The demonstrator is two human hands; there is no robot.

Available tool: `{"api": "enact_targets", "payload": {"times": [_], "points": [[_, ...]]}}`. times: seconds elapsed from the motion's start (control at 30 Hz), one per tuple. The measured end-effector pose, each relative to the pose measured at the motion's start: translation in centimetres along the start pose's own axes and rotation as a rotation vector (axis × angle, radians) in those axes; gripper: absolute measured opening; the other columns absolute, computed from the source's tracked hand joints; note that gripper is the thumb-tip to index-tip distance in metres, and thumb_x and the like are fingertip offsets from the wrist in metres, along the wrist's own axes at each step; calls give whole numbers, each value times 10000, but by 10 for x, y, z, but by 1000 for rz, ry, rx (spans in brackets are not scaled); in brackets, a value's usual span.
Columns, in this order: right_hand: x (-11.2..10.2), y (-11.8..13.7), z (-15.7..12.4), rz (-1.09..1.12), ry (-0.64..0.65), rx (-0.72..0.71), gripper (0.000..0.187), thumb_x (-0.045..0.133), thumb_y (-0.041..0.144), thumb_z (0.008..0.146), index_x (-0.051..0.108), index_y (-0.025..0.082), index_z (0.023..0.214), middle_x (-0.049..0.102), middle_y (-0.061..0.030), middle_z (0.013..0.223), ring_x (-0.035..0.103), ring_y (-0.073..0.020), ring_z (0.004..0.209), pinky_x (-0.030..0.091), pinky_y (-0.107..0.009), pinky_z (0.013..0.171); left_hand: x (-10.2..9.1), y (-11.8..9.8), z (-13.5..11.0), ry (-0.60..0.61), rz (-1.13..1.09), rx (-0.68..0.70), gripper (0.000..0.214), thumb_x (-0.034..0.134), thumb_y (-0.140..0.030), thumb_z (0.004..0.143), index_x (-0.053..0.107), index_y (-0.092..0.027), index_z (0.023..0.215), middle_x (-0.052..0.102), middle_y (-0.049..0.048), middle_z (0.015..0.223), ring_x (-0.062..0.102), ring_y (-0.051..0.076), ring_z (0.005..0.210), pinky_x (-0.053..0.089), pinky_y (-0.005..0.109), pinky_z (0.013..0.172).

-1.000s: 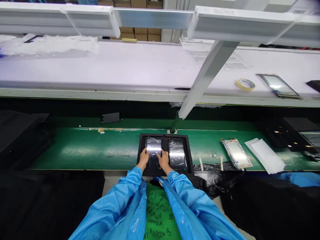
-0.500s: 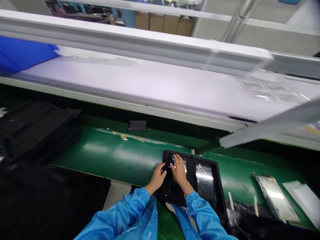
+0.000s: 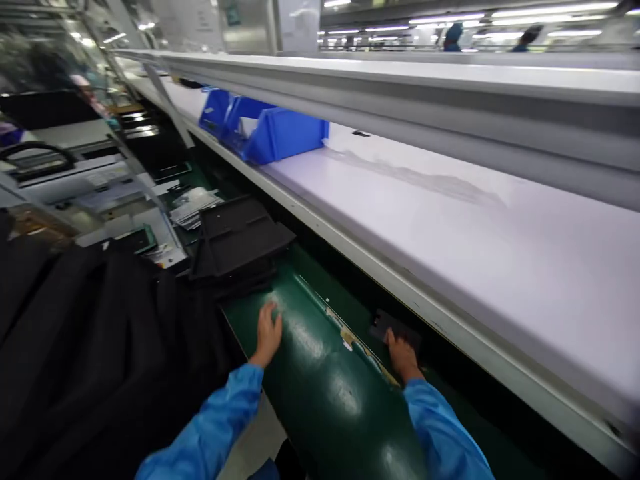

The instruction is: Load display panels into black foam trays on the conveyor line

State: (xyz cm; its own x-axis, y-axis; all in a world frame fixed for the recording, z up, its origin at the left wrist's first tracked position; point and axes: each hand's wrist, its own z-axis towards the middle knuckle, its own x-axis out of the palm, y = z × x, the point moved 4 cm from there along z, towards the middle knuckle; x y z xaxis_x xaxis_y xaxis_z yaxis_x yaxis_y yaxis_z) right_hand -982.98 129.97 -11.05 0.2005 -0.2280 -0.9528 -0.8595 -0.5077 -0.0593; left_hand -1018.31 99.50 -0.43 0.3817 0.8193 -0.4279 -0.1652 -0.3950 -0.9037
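Observation:
My left hand (image 3: 267, 333) stretches out over the near edge of the green conveyor belt (image 3: 320, 380), fingers apart and holding nothing. It is close to a stack of black trays (image 3: 235, 240) that sits at the belt's far left. My right hand (image 3: 400, 353) reaches across the belt to its far edge, beside a small dark plate (image 3: 387, 325); whether it touches the plate I cannot tell. Both arms wear blue sleeves.
A long white shelf (image 3: 450, 227) runs above the belt, with blue bins (image 3: 270, 133) on it farther along. Black cloth (image 3: 100, 333) covers the area at my left. Papers and a workstation (image 3: 125, 193) lie beyond the trays.
The view has swung far to the left. Both hands have left the black tray with the two screens, which is out of sight, and now reach along the belt toward the stacked trays.

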Motion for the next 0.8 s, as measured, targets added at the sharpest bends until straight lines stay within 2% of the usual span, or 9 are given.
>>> {"api": "enact_targets", "payload": {"times": [0.13, 0.2, 0.27, 0.37, 0.47, 0.57, 0.67, 0.73, 0.8], "points": [[-4, -5, 10, 67, 72, 90, 711, 521, 214, 796, 459, 192, 1505, 469, -262, 1506, 523, -351, 1360, 435, -575, 1073, -68, -20, 135, -417, 116, -125, 378, 471, -223, 956, 534, -113, 1312, 246, 214, 1630, 165, 324, 1540, 139, 525, 1261], [-27, 22, 20, 204, 53, 65, 711, 534, 310, 831, 445, 94, 1502, 515, -279, 1456, 511, -347, 1372, 422, -524, 1120, -96, -22, 174, -548, 153, -238, 429, 466, -202, 970, 457, -48, 1370, 220, 270, 1622, 129, 347, 1539, 114, 575, 1246], [-59, 71, 33, 408, -2, -55, 733, 533, 397, 861, 431, 50, 1499, 529, -260, 1454, 480, -322, 1403, 408, -458, 1155, -121, -18, 193, -625, 170, -363, 454, 465, -208, 994, 404, -25, 1405, 251, 289, 1598, 159, 362, 1523, 148, 623, 1214], [-98, 157, 54, 729, 10, -228, 732, 520, 465, 893, 419, 84, 1510, 533, -211, 1472, 528, -296, 1364, 428, -424, 1142, -154, -3, 196, -652, 174, -511, 433, 511, -275, 1006, 457, -91, 1394, 367, 213, 1554, 343, 361, 1446, 289, 640, 1148], [-108, 232, 74, 909, 79, -322, 699, 508, 491, 917, 450, 97, 1492, 587, -208, 1414, 585, -274, 1303, 461, -404, 1101, -174, 16, 192, -589, 177, -546, 405, 556, -312, 993, 528, -104, 1340, 496, 168, 1463, 521, 310, 1308, 421, 586, 1079], [-91, 291, 86, 1027, 114, -390, 634, 536, 486, 907, 519, 140, 1438, 580, -189, 1429, 592, -273, 1291, 507, -409, 1045, -175, 30, 193, -515, 209, -500, 364, 600, -259, 968, 565, -98, 1292, 560, 163, 1410, 539, 295, 1301, 393, 607, 1101], [-61, 354, 82, 1094, 223, -451, 570, 554, 443, 889, 569, 145, 1376, 587, -187, 1419, 617, -291, 1254, 543, -429, 994, -161, 31, 187, -505, 251, -432, 419, 579, -160, 948, 521, -39, 1346, 505, 244, 1472, 399, 347, 1439, 233, 627, 1200], [-44, 408, 65, 1113, 328, -528, 549, 566, 428, 879, 582, 146, 1350, 610, -183, 1390, 631, -293, 1230, 544, -438, 995, -148, 23, 168, -512, 269, -376, 457, 517, -131, 962, 470, 15, 1392, 375, 305, 1560, 259, 352, 1517, 171, 561, 1244], [-31, 467, 39, 1148, 419, -618, 555, 575, 436, 880, 569, 162, 1362, 611, -168, 1392, 629, -287, 1230, 530, -442, 1021, -136, 15, 133, -464, 238, -304, 442, 493, -176, 985, 501, -53, 1409, 338, 240, 1613, 239, 301, 1533, 197, 463, 1259]]}}
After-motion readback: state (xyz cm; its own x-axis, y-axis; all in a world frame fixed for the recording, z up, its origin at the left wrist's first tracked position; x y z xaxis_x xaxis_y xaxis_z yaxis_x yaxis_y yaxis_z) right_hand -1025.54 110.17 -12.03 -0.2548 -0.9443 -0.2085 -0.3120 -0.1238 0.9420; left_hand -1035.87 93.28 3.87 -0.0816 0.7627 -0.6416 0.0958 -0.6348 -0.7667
